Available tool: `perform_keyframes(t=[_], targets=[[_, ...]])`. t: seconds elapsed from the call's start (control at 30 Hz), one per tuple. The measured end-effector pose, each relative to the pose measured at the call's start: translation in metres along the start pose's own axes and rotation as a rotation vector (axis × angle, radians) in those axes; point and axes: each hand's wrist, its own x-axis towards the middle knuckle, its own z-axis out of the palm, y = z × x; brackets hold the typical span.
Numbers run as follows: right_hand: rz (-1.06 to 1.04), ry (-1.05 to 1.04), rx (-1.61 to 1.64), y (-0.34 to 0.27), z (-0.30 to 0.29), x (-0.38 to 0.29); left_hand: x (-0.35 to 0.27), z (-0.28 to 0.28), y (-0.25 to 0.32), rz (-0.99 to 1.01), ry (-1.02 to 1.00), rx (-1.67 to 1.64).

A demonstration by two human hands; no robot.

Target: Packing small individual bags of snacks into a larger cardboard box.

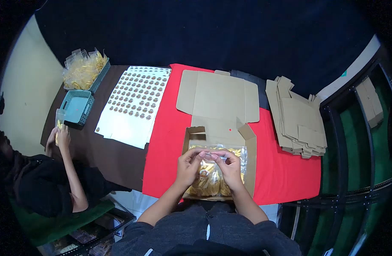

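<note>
My left hand point(188, 165) and my right hand point(229, 167) pinch the top edge of a clear plastic bag point(206, 183) between thumbs and fingers. Yellow snack pieces fill the bag, and a round printed sticker is on its front. The bag is held over an unfolded-lid cardboard box point(251, 166) that stands on the red cloth. More clear bags of yellow snacks point(237, 152) lie inside the box, partly hidden by my hands and the held bag. The box's wide lid point(220, 92) lies folded back, away from me.
Flattened cardboard boxes point(298, 118) are stacked at right. Sticker sheets point(135, 99) lie left of the red cloth point(285, 179). Farther left are a basket heaped with snack bags point(84, 72) and a teal basket point(77, 107). A co-worker's hands point(62, 136) hold a narrow snack bag. Metal shelving point(343, 153) stands right.
</note>
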Motion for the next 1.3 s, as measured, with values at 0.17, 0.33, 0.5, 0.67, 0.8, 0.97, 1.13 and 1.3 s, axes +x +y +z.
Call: perform_keyframes(t=[0.17,0.33,0.5,0.67,0.8,0.97,1.13,1.3], targets=[[0.045,-0.005,-0.006,0.001,0.000,-0.004,-0.003,-0.002,-0.003,-0.005,0.060,-0.007],[0.069,-0.018,0.054,0.007,-0.005,-0.003,-0.003,-0.004,-0.007,-0.074,0.041,-0.091],[0.093,0.040,0.107,0.006,-0.003,-0.002,0.006,-0.009,0.004,-0.079,-0.105,-0.045],[0.085,0.182,0.102,0.011,-0.013,0.002,-0.001,-0.001,-0.003,-0.110,-0.222,0.245],[0.073,0.211,0.203,0.008,-0.020,0.009,-0.004,0.000,-0.003,-0.361,-0.366,0.139],[0.077,0.078,0.215,0.001,-0.016,0.007,-0.008,0.003,-0.014,-0.226,-0.250,0.018],[0.097,-0.110,0.176,0.011,0.001,-0.005,-0.008,0.011,-0.016,-0.139,-0.090,0.036],[0.085,-0.126,0.152,0.009,0.002,-0.007,-0.015,0.013,-0.021,-0.035,-0.003,0.122]])
